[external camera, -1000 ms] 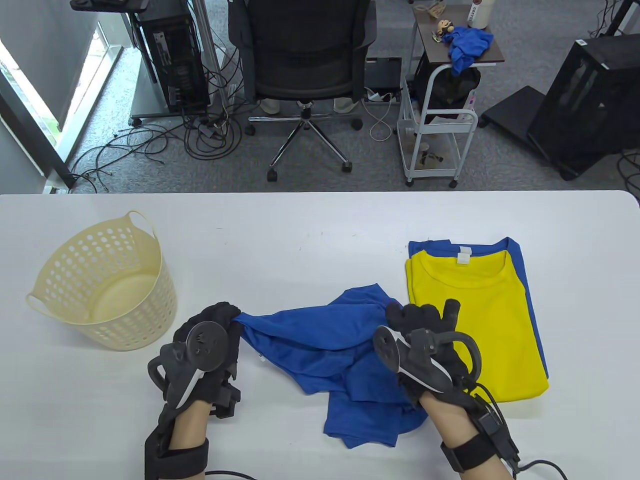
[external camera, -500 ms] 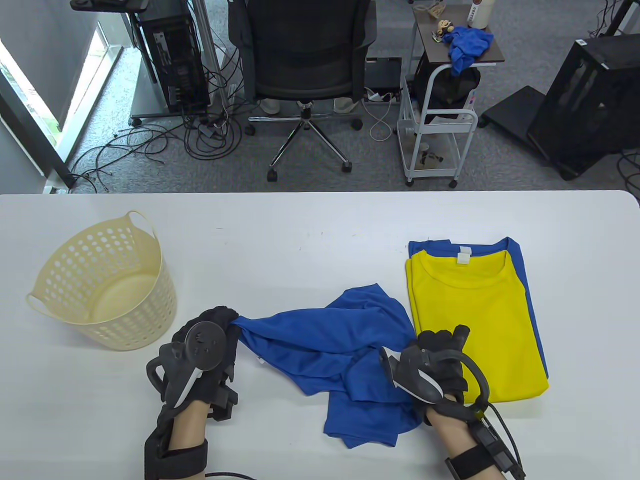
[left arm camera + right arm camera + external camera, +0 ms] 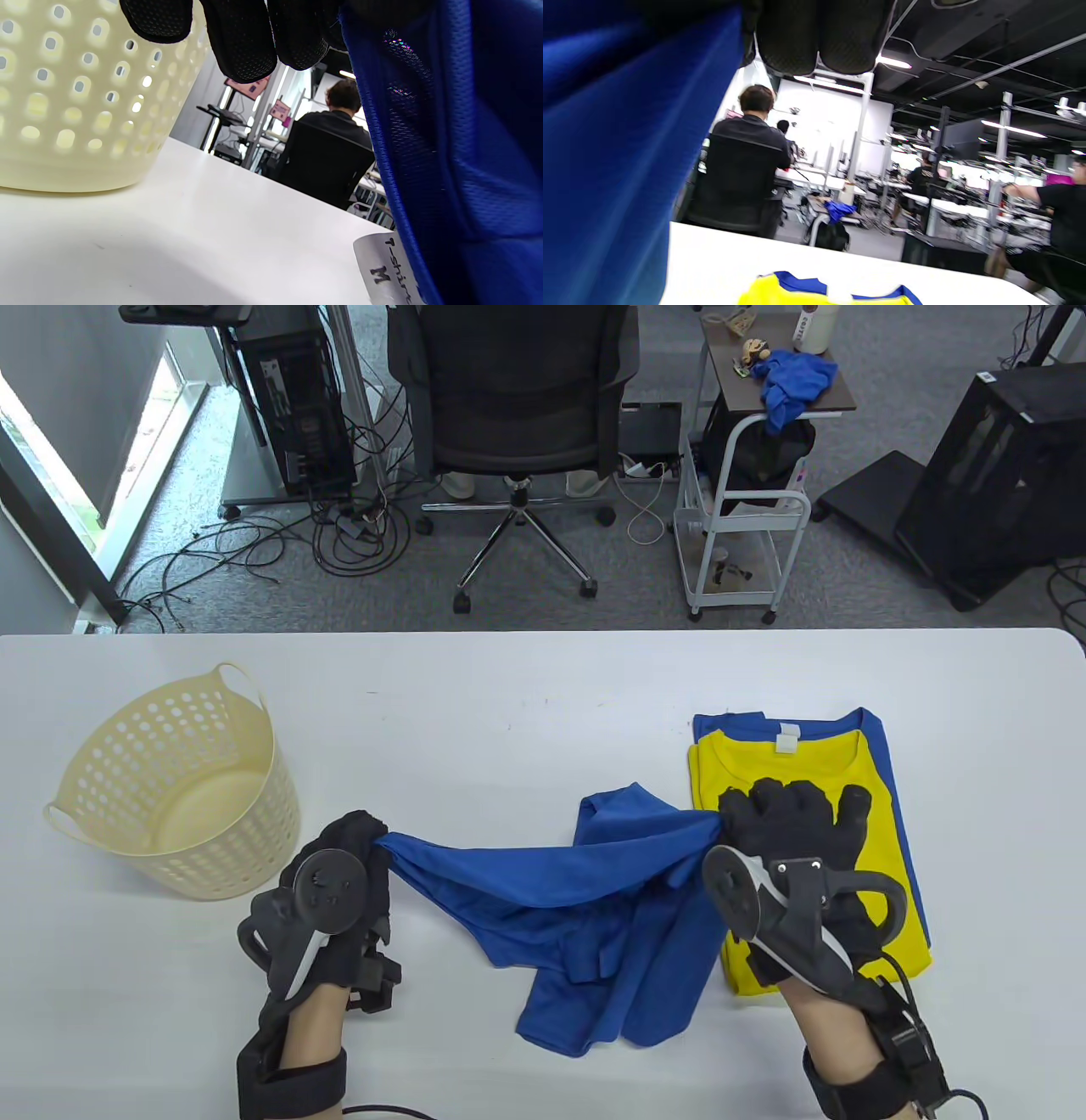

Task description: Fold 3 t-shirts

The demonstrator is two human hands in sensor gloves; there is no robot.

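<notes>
A loose blue t-shirt (image 3: 594,916) hangs stretched between both hands above the table, its lower part crumpled on the tabletop. My left hand (image 3: 352,848) grips one end of it; in the left wrist view the blue cloth (image 3: 458,169) fills the right side under my curled fingers (image 3: 246,38), with a size label (image 3: 384,271) showing. My right hand (image 3: 785,823) grips the other end, raised over the folded pile. In the right wrist view the blue fabric (image 3: 628,169) covers the left side. A folded yellow t-shirt (image 3: 814,789) lies on a folded blue t-shirt (image 3: 878,729) at the right.
A cream perforated basket (image 3: 174,789) stands at the table's left, close to my left hand. Beyond the table's far edge are an office chair (image 3: 517,415) and a small cart (image 3: 747,500). The white tabletop (image 3: 509,704) shows bare behind the shirts.
My right hand dipped toward me, then rose and moved away over the yellow shirt, pulling the blue shirt's edge taut. The left hand shifted slightly left, still holding its end.
</notes>
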